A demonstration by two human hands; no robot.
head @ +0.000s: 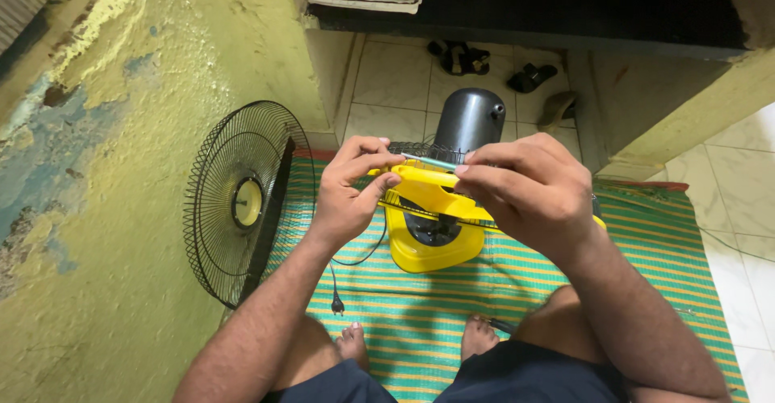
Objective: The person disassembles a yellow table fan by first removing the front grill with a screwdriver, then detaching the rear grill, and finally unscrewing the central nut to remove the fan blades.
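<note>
Nearby, fan grille [238, 201] vs. wall, L of hands [440, 189].

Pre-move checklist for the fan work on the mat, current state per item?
1. Left hand gripping the yellow fan part: ok, fingers wrap its left end.
2. Right hand holding the thin teal tool: ok, pinched at its right end.
3. Tool tip seated on a screw: cannot tell, fingers hide it.
4. Power plug out of any socket: ok, lying loose on the striped mat.
5. Front grille off and out of the way: ok, leaning at the wall to the left.
6. Fan base steady on the mat: ok, flat between the knees.
</note>
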